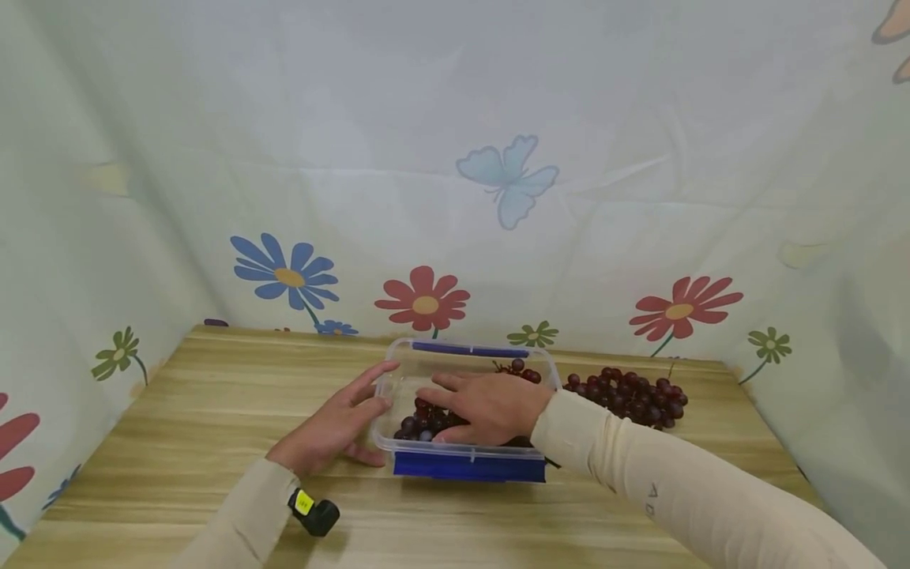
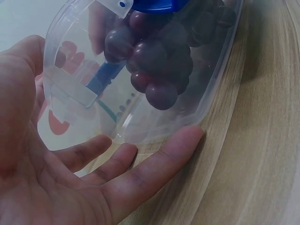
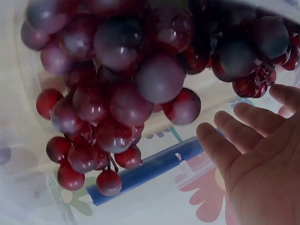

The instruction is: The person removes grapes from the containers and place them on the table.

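Note:
A clear plastic container [image 1: 472,450] with blue clips stands on the table, holding dark red grapes [image 1: 415,427]. My left hand [image 1: 329,427] is at its left side, thumb and fingers spread; in the left wrist view its fingertips [image 2: 185,137] lie right at the clear wall. My right hand [image 1: 489,409] reaches into the container over the grapes with fingers extended. The right wrist view shows that hand [image 3: 262,150] beside a bunch of grapes [image 3: 126,101], the fingers fairly straight and gripping nothing. Part of the fruit is hidden beneath the right hand.
Another bunch of grapes [image 1: 633,399] lies on the wooden table [image 1: 235,395] just right of the container, behind the right sleeve [image 1: 640,466]. A pale curtain [image 1: 341,158] printed with flowers and a butterfly encloses the table at the back and sides.

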`<state>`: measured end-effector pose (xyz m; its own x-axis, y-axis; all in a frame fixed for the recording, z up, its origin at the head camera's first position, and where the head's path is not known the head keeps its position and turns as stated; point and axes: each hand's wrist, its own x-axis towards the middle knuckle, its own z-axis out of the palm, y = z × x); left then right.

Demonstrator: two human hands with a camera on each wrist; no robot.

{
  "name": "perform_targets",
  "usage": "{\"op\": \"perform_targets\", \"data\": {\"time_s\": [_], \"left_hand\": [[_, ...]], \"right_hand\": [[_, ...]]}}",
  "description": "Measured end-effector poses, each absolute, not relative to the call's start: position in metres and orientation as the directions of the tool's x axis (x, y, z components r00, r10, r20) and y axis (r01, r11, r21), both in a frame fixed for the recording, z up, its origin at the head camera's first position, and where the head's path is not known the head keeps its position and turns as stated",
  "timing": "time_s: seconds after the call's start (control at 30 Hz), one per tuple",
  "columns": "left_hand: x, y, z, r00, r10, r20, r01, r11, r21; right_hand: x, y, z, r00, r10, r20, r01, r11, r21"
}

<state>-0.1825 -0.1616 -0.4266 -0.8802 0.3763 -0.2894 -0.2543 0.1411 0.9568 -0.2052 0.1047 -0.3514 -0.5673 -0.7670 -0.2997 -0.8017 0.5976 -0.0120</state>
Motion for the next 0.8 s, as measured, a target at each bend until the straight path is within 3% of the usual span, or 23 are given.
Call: {"op": "perform_targets", "data": {"time_s": [0.5,0.8], "left_hand": [[-0.184,-0.158,-0.424,-0.877,0.383,-0.291,-0.254,0.145,0.956],[-0.183,-0.159,-0.424,-0.882,0.375,-0.287,-0.249,0.147,0.957]], "right_hand": [[-0.209,0.098,-0.349,-0.574,-0.723,-0.384,-0.780,0.626,-0.013],[-0.213,0.087,-0.348,-0.539,-0.722,-0.434,-0.792,0.609,-0.031]]}}
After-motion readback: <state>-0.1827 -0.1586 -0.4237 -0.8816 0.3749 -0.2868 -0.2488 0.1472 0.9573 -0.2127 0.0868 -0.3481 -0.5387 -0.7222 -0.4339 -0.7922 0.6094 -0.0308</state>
